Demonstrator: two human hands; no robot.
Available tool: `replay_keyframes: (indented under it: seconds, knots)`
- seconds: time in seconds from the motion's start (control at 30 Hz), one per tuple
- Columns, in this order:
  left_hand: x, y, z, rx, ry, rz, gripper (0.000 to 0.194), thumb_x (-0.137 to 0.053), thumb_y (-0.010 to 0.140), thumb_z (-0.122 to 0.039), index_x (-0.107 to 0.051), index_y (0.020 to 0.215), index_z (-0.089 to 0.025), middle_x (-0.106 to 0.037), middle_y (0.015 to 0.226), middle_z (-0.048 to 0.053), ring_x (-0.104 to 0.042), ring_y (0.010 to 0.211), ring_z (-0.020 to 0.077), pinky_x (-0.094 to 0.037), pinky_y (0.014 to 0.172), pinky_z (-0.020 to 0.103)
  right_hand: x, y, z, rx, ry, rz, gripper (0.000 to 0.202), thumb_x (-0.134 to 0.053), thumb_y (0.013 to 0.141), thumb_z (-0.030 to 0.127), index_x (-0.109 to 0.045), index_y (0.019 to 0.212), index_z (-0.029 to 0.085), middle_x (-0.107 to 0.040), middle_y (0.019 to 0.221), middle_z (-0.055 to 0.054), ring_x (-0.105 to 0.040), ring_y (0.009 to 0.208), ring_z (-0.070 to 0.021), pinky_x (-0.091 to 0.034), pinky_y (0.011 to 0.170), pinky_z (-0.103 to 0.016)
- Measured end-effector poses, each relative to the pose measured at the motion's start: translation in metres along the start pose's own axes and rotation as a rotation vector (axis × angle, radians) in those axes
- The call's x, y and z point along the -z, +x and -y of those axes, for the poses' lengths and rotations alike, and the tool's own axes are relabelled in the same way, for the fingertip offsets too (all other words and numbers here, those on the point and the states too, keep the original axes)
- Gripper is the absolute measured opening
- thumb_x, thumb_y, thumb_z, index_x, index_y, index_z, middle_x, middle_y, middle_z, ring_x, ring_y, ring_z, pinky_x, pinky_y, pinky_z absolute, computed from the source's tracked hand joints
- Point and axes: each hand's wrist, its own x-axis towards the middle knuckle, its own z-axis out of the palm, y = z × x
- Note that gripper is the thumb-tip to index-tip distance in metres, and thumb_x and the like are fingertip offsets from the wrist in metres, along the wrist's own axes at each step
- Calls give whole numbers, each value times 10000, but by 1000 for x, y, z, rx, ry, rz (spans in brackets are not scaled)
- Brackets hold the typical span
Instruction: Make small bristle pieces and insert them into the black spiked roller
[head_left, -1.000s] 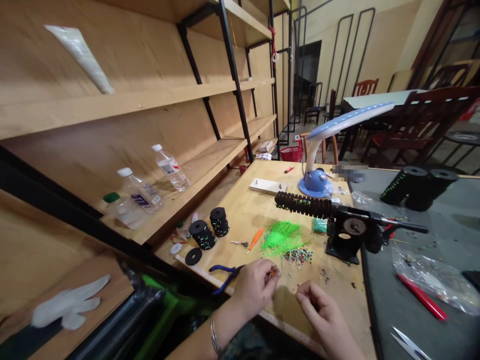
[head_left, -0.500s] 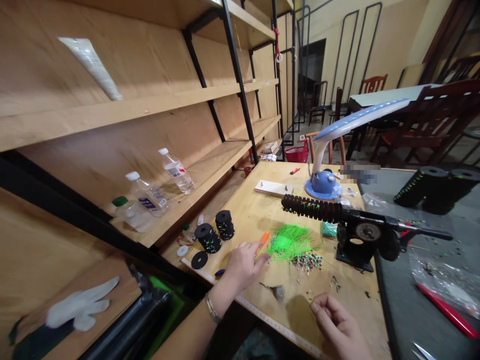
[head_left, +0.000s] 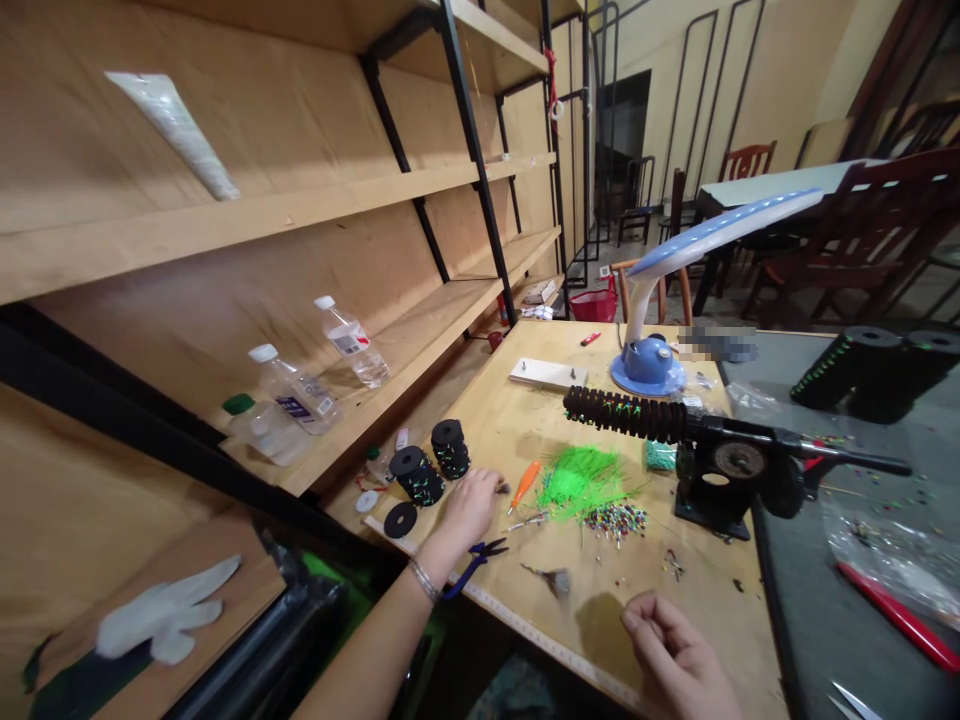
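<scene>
Dark tuft [head_left: 502,489] at my left fingers' [head_left: 486,482] tips; clamped or merely touching, can't tell. Orange tool [head_left: 528,481] just right: a careless sweep could push it into green strands [head_left: 581,478]. Right fingers [head_left: 654,605] curled, grip unclear.

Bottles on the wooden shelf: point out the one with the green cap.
The leftmost bottle, at the near end of the row: its cap is green, while the middle bottle and far bottle have white ones.

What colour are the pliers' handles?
The handles of the pliers are dark blue; the head camera's view shows them best, near the table's front edge.
</scene>
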Motion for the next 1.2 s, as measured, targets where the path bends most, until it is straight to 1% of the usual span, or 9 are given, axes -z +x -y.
replay_keyframes:
  seconds: [0.13, 0.27, 0.3, 0.43, 0.53, 0.63, 0.8, 0.97, 1.2]
  knots:
    - [7, -5, -3, 54, -130, -77, 192, -458, 852, -115, -638, 901, -161, -640, 939, 91, -605, 912, 218, -475, 852, 359, -1, -4, 1, -15, 10, -9, 472, -626, 718, 670, -588, 692, 200, -331, 532, 79, -301, 506, -114, -278, 488, -240]
    - [19, -30, -31, 111, -317, -96, 163, -453, 903, -254, -577, 935, -153, -625, 832, 57, -624, 770, 176, -508, 662, 276, -5, -6, 10, -23, 60, -38, 504, -637, 686, 698, -576, 694, 197, -318, 510, 91, -279, 475, -98, -237, 461, -230]
    - [19, -39, -42, 132, -394, -64, 189, -455, 913, -302, -567, 939, -152, -614, 759, 32, -615, 697, 158, -490, 589, 245, -6, -7, 14, -24, 78, -48, 515, -644, 670, 707, -569, 690, 197, -322, 503, 93, -275, 466, -93, -227, 452, -225]
    - [4, -74, -93, 353, -1059, 202, 316, -677, 786, -425, -577, 891, -144, -608, 671, 3, -522, 569, 99, -391, 522, 202, -13, -10, 25, -28, 138, -86, 537, -663, 634, 723, -559, 687, 199, -376, 475, 88, -306, 429, -84, -226, 421, -211]
    - [-19, -91, -123, 492, -1324, 333, 349, -758, 710, -419, -562, 819, -151, -586, 628, -19, -463, 508, 68, -318, 482, 186, -17, -14, 24, -33, 171, -97, 533, -683, 624, 713, -560, 675, 196, -393, 432, 89, -318, 391, -77, -237, 400, -204]
    - [-38, -101, -139, 603, -1468, 402, 367, -805, 659, -389, -558, 780, -147, -555, 635, -27, -475, 543, 65, -298, 489, 176, -18, -19, 17, -50, 233, -93, 508, -727, 616, 668, -565, 674, 190, -460, 456, 72, -390, 403, -83, -302, 409, -200]
    - [-47, -106, -145, 624, -1507, 433, 393, -811, 651, -412, -545, 756, -142, -544, 618, -25, -446, 522, 56, -257, 462, 174, -16, -26, 12, -108, 327, -58, 472, -775, 612, 605, -575, 682, 184, -559, 533, 41, -479, 449, -97, -433, 467, -228]
    - [-49, -106, -142, 555, -1404, 393, 417, -786, 669, -469, -544, 775, -147, -521, 624, -46, -421, 488, 46, -272, 449, 180, -16, -27, 15, -131, 331, -76, 501, -787, 558, 634, -583, 665, 189, -561, 508, 41, -503, 453, -111, -440, 441, -222]
    - [-47, -105, -142, 452, -1273, 398, 425, -715, 726, -525, -525, 798, -152, -527, 612, -51, -396, 454, 42, -277, 446, 191, -17, -25, 6, -94, 301, -59, 458, -756, 638, 606, -587, 692, 184, -551, 497, 46, -467, 430, -101, -428, 458, -231]
